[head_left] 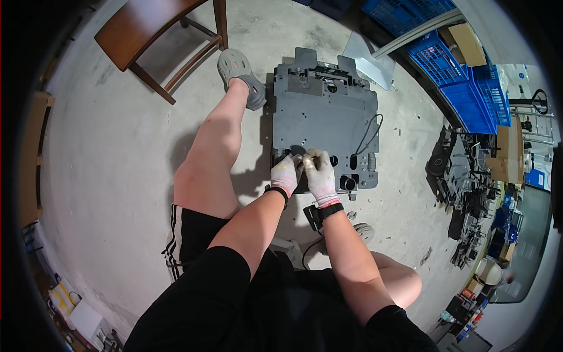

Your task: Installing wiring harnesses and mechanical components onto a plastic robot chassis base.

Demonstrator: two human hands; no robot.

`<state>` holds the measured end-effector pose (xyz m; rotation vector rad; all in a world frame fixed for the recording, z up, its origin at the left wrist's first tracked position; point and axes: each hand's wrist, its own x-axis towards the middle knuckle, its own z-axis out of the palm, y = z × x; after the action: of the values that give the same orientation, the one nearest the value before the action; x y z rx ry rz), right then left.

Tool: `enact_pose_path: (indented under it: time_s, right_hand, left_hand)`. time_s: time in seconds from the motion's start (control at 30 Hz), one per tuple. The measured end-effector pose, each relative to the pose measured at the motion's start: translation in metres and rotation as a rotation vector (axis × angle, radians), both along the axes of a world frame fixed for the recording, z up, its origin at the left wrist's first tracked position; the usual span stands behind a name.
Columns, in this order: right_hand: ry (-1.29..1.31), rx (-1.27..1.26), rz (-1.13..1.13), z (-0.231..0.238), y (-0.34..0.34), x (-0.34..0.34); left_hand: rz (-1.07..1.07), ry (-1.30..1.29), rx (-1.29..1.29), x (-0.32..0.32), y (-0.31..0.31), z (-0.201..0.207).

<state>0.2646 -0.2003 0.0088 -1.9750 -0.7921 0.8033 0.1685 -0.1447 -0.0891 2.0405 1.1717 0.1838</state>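
Observation:
A flat grey metal chassis (322, 117) with holes, brackets and a thin black cable lies on the concrete floor in front of me. Both hands wear white work gloves and meet at its near edge. My left hand (285, 174) is curled against the edge of the chassis. My right hand (319, 171) is closed beside it, fingers pinched around something small at the same spot; what it grips is hidden. A black band sits on each wrist. My left leg stretches along the chassis's left side, a grey clog (241, 73) on the foot.
A wooden chair (153, 29) stands at the upper left. Blue plastic crates (457, 64) line the upper right, with a pile of dark dismantled parts (463, 188) and cardboard boxes (507, 152) to the right. A grey panel (369, 58) leans behind the chassis.

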Motion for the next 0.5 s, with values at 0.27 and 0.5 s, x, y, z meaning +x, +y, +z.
enact_pose_path:
  time_s: [0.27, 0.5]
  right_hand:
    - [0.300, 0.184, -0.211, -0.035, -0.005, -0.012]
    - [0.127, -0.008, -0.040, -0.019, 0.013, 0.001]
  left_hand:
    - [0.054, -0.313, -0.282, -0.003, 0.002, -0.008]
    - [0.073, -0.170, -0.027, -0.002, -0.002, -0.014]
